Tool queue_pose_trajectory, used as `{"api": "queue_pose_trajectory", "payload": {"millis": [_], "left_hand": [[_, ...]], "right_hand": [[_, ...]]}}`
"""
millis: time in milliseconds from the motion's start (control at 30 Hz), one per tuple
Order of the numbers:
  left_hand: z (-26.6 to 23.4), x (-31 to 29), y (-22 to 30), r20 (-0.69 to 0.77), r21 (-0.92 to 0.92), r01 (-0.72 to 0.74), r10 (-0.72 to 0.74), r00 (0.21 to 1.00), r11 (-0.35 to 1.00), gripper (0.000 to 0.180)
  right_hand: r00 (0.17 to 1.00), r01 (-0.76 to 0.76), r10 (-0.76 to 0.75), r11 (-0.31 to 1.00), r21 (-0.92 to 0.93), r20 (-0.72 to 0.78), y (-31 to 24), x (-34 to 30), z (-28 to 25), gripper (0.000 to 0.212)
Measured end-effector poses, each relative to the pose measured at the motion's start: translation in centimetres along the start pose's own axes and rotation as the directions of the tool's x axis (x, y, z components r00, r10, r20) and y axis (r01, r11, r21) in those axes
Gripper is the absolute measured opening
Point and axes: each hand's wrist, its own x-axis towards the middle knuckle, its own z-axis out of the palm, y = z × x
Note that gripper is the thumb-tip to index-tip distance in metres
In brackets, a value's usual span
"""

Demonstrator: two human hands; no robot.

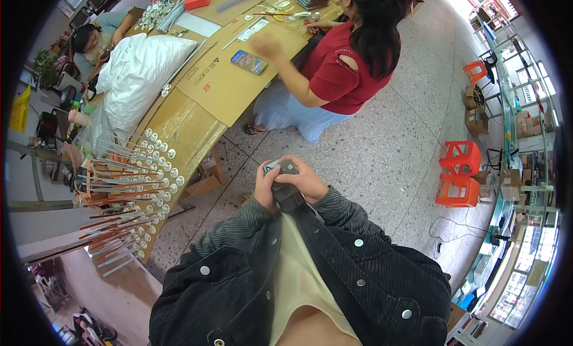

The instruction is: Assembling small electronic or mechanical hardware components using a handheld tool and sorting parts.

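In front of my chest, a small black boxy device (288, 195) is held between both hands. My left hand (265, 186) wraps its left side, and the thumb lies on its top. From the other side my right hand (308, 180) grips it, with that thumb also across the top. What the device is exactly, I cannot make out. Both hands are above the floor, apart from the table.
At the left a cardboard-covered table (203, 101) holds a white sack (140, 68), several rods with round white ends (158, 167) and a phone (249, 62). A person in a red top (352, 65) works beside it. Another person (95, 44) sits beyond. Orange stools (459, 158) stand right.
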Motion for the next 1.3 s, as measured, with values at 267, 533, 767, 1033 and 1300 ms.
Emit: {"api": "queue_pose_trajectory", "payload": {"millis": [267,533,767,1033,1300], "left_hand": [[0.1,0.2,0.0,0.004,0.021,0.017,-0.017,1.0,1.0,0.044],[-0.1,0.7,-0.1,0.022,-0.017,-0.004,0.004,1.0,1.0,0.05],[0.4,0.6,0.5,0.019,-0.021,-0.015,0.016,1.0,1.0,0.05],[0.7,0.8,0.5,0.006,-0.004,0.004,-0.004,1.0,1.0,0.053],[0.6,0.9,0.5,0.012,0.002,0.0,0.0,1.0,1.0,0.053]], "right_hand": [[0.999,-0.027,0.028,1.0,0.012,-0.025,-0.1,0.0,-0.2,0.045],[0.999,-0.011,0.011,1.0,0.007,-0.032,-0.3,0.3,-0.1,0.043],[0.999,-0.024,0.025,1.0,0.014,-0.041,-0.8,0.3,0.1,0.043],[1.0,-0.004,0.004,1.0,-0.001,-0.021,-1.0,0.3,-0.2,0.042],[1.0,-0.006,0.007,1.0,0.005,-0.023,-1.2,0.3,-0.1,0.041]]}}
